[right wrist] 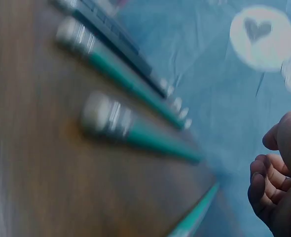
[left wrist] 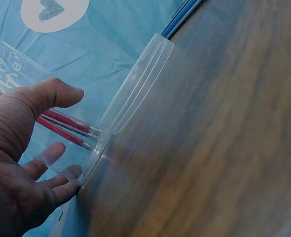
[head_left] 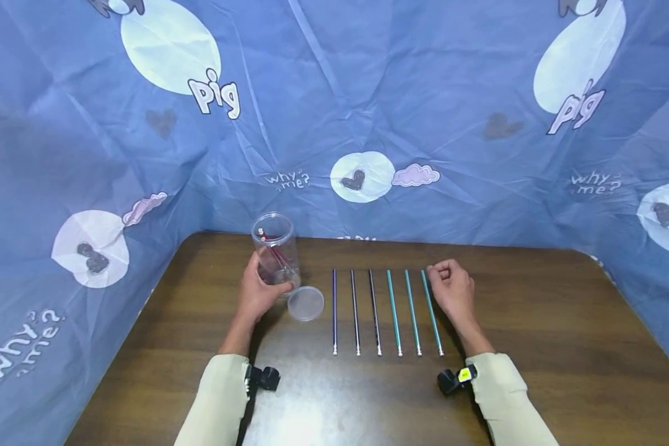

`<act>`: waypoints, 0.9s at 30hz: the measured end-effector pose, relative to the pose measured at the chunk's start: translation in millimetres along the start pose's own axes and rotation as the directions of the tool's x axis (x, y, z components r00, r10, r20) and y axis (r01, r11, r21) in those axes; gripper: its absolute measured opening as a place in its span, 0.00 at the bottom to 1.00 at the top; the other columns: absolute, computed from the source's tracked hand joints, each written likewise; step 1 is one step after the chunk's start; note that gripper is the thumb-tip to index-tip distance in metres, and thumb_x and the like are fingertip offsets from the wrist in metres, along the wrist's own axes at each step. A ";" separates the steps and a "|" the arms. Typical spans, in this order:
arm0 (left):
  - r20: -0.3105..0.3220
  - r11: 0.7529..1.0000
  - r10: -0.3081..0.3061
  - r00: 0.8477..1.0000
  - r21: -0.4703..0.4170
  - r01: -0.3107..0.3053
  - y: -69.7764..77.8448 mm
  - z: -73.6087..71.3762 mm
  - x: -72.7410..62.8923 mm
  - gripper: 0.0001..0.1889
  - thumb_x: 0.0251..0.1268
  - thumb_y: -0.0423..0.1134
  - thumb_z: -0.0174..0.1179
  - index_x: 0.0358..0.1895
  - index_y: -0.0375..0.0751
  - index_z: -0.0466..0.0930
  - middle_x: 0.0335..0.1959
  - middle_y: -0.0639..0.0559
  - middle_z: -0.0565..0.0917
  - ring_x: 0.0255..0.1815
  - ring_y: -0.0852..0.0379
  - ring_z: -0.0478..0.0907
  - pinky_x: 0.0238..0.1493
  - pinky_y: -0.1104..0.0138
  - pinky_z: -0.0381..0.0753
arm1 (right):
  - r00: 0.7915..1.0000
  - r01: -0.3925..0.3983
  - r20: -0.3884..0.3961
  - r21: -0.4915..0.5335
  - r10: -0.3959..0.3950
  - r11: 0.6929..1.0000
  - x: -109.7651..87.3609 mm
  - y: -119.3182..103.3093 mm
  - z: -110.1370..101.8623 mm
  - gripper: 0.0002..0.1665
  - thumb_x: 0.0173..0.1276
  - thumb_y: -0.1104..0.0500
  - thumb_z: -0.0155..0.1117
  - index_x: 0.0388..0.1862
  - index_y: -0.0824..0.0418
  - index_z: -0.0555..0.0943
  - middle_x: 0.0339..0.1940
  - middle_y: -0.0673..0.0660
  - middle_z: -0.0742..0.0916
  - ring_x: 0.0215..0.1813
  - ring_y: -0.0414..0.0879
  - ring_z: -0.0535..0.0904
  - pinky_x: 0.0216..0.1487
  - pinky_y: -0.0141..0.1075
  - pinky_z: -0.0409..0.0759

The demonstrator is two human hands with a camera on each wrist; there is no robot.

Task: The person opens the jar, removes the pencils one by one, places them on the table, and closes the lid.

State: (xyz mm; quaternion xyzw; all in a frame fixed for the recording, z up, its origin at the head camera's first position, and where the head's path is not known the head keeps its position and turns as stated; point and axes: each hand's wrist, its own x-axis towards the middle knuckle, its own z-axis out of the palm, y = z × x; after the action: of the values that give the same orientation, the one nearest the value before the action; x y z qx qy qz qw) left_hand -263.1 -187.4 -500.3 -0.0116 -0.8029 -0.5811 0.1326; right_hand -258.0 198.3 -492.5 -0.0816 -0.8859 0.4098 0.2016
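My left hand (head_left: 256,292) holds a clear plastic jar (head_left: 290,248) upright on the table, thumb and fingers on either side near its base. Inside the jar lean red pencils (left wrist: 66,123). Just in front lies a round clear lid (head_left: 305,303). To its right, pencils lie in a spaced row, eraser ends toward me: a blue one (head_left: 335,310), two dark ones (head_left: 355,310) and three teal ones (head_left: 394,310). My right hand (head_left: 453,291) is beside the far end of the rightmost teal pencil (head_left: 432,313). Its fingers are loosely bent, with nothing seen between them in the right wrist view.
The brown wooden table (head_left: 546,347) has rounded far corners. A blue printed cloth (head_left: 446,80) hangs behind it and along both sides. Each wrist carries a small black camera (head_left: 267,378).
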 end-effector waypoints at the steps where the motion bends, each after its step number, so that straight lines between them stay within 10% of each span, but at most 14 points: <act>1: 0.003 1.000 0.003 1.000 -0.002 -0.003 1.0 0.5 0.1 0.49 0.37 0.23 0.76 0.71 0.38 0.64 0.61 0.36 0.76 0.60 0.40 0.74 0.62 0.50 0.72 | 1.000 0.021 0.001 0.008 -0.021 1.000 -1.3 -6.7 -2.4 0.11 0.68 0.54 0.64 0.34 0.61 0.81 0.25 0.54 0.84 0.28 0.45 0.76 0.35 0.38 0.72; 10: 0.002 1.000 0.009 1.000 -0.004 -0.009 6.2 1.1 1.0 0.48 0.36 0.23 0.76 0.70 0.39 0.65 0.60 0.36 0.76 0.59 0.41 0.74 0.61 0.49 0.73 | 0.957 0.256 0.099 0.155 -0.273 0.954 -26.2 -74.4 -3.3 0.05 0.67 0.58 0.65 0.36 0.59 0.82 0.25 0.50 0.82 0.25 0.40 0.74 0.28 0.31 0.71; 27: 0.000 1.000 0.002 1.000 -0.018 -0.002 4.0 0.1 0.8 0.49 0.36 0.21 0.75 0.70 0.37 0.64 0.60 0.35 0.76 0.60 0.40 0.73 0.62 0.50 0.72 | 0.882 0.299 0.245 0.365 -0.401 0.881 -54.9 -139.4 52.1 0.04 0.67 0.59 0.64 0.35 0.60 0.83 0.23 0.46 0.81 0.23 0.38 0.73 0.24 0.28 0.70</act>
State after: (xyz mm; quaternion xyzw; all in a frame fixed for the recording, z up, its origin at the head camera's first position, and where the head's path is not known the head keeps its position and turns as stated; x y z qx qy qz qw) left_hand -263.2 -186.1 -496.5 -0.0138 -0.7976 -0.5881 0.1331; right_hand -227.4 54.4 -432.9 0.1817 -0.8288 0.5104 0.1402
